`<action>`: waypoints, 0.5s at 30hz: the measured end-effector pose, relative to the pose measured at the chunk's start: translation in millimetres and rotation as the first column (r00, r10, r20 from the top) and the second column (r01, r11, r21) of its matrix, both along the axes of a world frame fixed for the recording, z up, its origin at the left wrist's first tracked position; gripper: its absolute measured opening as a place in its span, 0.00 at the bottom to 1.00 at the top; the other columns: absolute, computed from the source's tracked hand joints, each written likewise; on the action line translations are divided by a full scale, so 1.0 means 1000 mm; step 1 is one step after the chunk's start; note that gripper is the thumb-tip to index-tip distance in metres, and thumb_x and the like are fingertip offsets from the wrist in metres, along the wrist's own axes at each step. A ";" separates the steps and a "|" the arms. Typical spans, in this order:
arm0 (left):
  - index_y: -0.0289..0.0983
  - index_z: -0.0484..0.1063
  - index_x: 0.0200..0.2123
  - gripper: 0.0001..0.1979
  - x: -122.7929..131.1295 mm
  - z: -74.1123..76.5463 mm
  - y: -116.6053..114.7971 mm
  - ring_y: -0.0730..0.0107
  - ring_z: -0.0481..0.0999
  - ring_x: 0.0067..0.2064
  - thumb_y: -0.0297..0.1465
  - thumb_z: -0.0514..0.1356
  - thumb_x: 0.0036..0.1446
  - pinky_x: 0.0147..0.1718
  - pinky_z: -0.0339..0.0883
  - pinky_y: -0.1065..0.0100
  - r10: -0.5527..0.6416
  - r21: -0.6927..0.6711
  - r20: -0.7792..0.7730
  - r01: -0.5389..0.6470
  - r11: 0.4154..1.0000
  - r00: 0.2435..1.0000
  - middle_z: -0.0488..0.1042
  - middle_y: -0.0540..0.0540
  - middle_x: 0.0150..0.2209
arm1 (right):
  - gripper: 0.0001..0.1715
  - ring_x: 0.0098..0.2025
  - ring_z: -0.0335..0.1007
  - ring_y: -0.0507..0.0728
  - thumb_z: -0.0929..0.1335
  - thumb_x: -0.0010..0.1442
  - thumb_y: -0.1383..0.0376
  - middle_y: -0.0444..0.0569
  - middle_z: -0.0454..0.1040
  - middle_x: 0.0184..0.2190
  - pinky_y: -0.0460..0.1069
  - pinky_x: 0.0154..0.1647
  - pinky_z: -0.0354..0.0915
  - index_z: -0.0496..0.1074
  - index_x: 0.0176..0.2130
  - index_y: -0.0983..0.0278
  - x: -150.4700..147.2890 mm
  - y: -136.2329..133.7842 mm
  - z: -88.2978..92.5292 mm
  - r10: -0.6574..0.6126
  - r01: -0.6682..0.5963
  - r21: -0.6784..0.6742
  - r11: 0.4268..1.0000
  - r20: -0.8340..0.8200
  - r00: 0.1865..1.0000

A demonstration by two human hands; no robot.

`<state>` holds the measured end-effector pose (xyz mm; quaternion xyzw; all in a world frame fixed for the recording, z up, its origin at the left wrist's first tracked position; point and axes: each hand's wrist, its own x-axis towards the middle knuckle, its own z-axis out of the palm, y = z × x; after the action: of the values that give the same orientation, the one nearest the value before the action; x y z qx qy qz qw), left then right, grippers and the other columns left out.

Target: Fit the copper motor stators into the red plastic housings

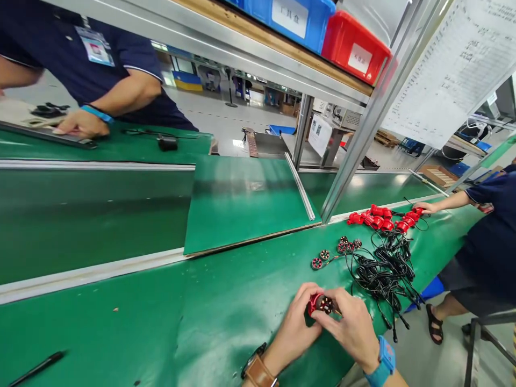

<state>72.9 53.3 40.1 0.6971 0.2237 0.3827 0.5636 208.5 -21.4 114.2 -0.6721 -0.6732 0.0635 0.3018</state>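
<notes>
Both my hands meet near the front edge of the green bench over one small motor (323, 304), a red cap with copper windings showing. My left hand (296, 322) pinches its red side. My right hand (355, 322) closes on the winding side from the right. Just beyond lie several bare motor stators (334, 251) with a tangle of black wires (382, 269). Further back sits a row of red motor caps (381, 217).
A co-worker's hand (427, 207) at the right touches the red caps. Another person's hand (80, 124) rests on a dark tray at the far left. A green board (242, 201) bridges the conveyor. A black pen (36, 368) lies at front left. Blue and red bins stand overhead.
</notes>
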 end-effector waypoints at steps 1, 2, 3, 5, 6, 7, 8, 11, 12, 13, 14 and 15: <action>0.41 0.70 0.51 0.27 0.001 -0.001 -0.001 0.62 0.70 0.55 0.18 0.56 0.48 0.56 0.65 0.60 -0.006 -0.001 0.001 0.006 1.000 1.000 0.68 0.44 0.51 | 0.22 0.35 0.76 0.58 0.65 0.70 0.47 0.49 0.78 0.36 0.50 0.34 0.67 0.73 0.48 0.61 0.000 -0.001 -0.002 0.010 -0.010 0.008 1.000 0.040 0.999; 0.41 0.69 0.52 0.26 0.002 -0.002 -0.002 0.62 0.70 0.55 0.18 0.56 0.48 0.56 0.65 0.60 -0.010 -0.005 -0.002 0.010 1.000 1.000 0.68 0.44 0.51 | 0.23 0.36 0.77 0.59 0.64 0.71 0.46 0.50 0.78 0.37 0.50 0.34 0.67 0.73 0.49 0.61 0.000 -0.002 -0.004 0.014 -0.015 0.009 1.000 0.071 0.997; 0.41 0.69 0.52 0.26 0.002 -0.001 -0.003 0.62 0.70 0.54 0.19 0.56 0.49 0.56 0.65 0.60 -0.011 -0.010 -0.006 0.011 1.000 1.000 0.68 0.44 0.51 | 0.23 0.35 0.77 0.59 0.63 0.72 0.46 0.50 0.78 0.36 0.50 0.34 0.66 0.73 0.49 0.61 0.000 -0.004 -0.006 0.009 -0.009 0.006 1.000 0.090 0.996; 0.41 0.70 0.50 0.24 0.003 0.001 -0.006 0.61 0.70 0.54 0.19 0.57 0.48 0.55 0.66 0.61 -0.013 -0.018 -0.022 0.013 1.000 1.000 0.69 0.43 0.50 | 0.23 0.32 0.77 0.59 0.63 0.71 0.45 0.49 0.78 0.34 0.50 0.31 0.65 0.73 0.47 0.60 -0.002 -0.007 -0.009 -0.036 0.035 0.009 0.999 0.096 0.995; 0.41 0.70 0.48 0.23 0.003 0.003 -0.007 0.61 0.71 0.53 0.19 0.57 0.48 0.54 0.67 0.61 -0.013 -0.020 -0.033 0.012 1.000 0.999 0.69 0.44 0.49 | 0.23 0.31 0.77 0.59 0.63 0.71 0.45 0.49 0.78 0.33 0.50 0.30 0.65 0.73 0.46 0.60 -0.003 -0.009 -0.011 -0.075 0.074 0.019 0.997 0.084 0.994; 0.41 0.71 0.47 0.22 0.003 0.004 -0.008 0.61 0.71 0.52 0.19 0.58 0.48 0.53 0.67 0.61 -0.012 -0.023 -0.044 0.011 1.000 0.999 0.69 0.44 0.48 | 0.23 0.30 0.77 0.59 0.63 0.71 0.45 0.48 0.78 0.32 0.50 0.29 0.65 0.73 0.45 0.60 -0.006 -0.012 -0.014 -0.122 0.120 0.035 0.992 0.065 0.990; 0.41 0.71 0.46 0.21 0.004 0.005 -0.009 0.61 0.72 0.51 0.20 0.58 0.49 0.52 0.68 0.61 -0.013 -0.026 -0.056 0.011 1.000 0.998 0.69 0.44 0.48 | 0.22 0.29 0.77 0.60 0.64 0.70 0.45 0.48 0.78 0.32 0.50 0.28 0.65 0.73 0.43 0.59 -0.008 -0.014 -0.018 -0.169 0.168 0.050 0.985 0.039 0.985; 0.41 0.72 0.46 0.18 0.004 0.005 -0.011 0.61 0.73 0.50 0.22 0.60 0.51 0.51 0.69 0.62 -0.038 -0.025 -0.088 0.036 0.999 0.995 0.70 0.44 0.47 | 0.21 0.28 0.77 0.60 0.65 0.69 0.45 0.48 0.79 0.30 0.51 0.27 0.66 0.72 0.40 0.59 -0.016 -0.019 -0.030 -0.269 0.273 0.056 0.960 -0.069 0.961; 0.41 0.72 0.47 0.18 0.005 0.003 -0.012 0.61 0.73 0.51 0.22 0.60 0.52 0.51 0.70 0.61 -0.049 -0.015 -0.095 0.048 0.999 0.994 0.71 0.44 0.48 | 0.20 0.27 0.77 0.60 0.65 0.69 0.46 0.48 0.79 0.30 0.50 0.26 0.66 0.71 0.39 0.58 -0.018 -0.020 -0.034 -0.289 0.296 0.049 0.954 -0.112 0.951; 0.42 0.72 0.48 0.18 0.005 0.001 -0.012 0.61 0.73 0.52 0.23 0.60 0.53 0.52 0.70 0.61 -0.058 -0.002 -0.098 0.058 0.998 0.993 0.71 0.43 0.49 | 0.20 0.27 0.77 0.60 0.65 0.70 0.46 0.47 0.79 0.29 0.50 0.26 0.66 0.71 0.38 0.58 -0.019 -0.021 -0.038 -0.302 0.312 0.049 0.949 -0.157 0.941; 0.42 0.71 0.49 0.19 0.005 -0.001 -0.013 0.60 0.73 0.53 0.23 0.59 0.54 0.53 0.70 0.60 -0.060 0.014 -0.099 0.062 0.998 0.993 0.72 0.43 0.50 | 0.19 0.27 0.77 0.59 0.64 0.70 0.47 0.47 0.79 0.29 0.49 0.26 0.66 0.70 0.37 0.58 -0.020 -0.021 -0.042 -0.309 0.325 0.053 0.944 -0.200 0.930; 0.42 0.71 0.51 0.20 0.006 -0.003 -0.013 0.60 0.74 0.53 0.23 0.59 0.54 0.54 0.70 0.59 -0.058 0.027 -0.098 0.061 0.998 0.993 0.72 0.43 0.51 | 0.19 0.26 0.77 0.58 0.63 0.72 0.49 0.47 0.79 0.28 0.49 0.26 0.67 0.70 0.36 0.58 -0.019 -0.021 -0.046 -0.311 0.335 0.062 0.940 -0.242 0.919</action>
<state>78.8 40.2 36.6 0.7296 0.2240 0.3347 0.5527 189.1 -42.7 67.7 -0.7458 -0.5160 0.0552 0.4177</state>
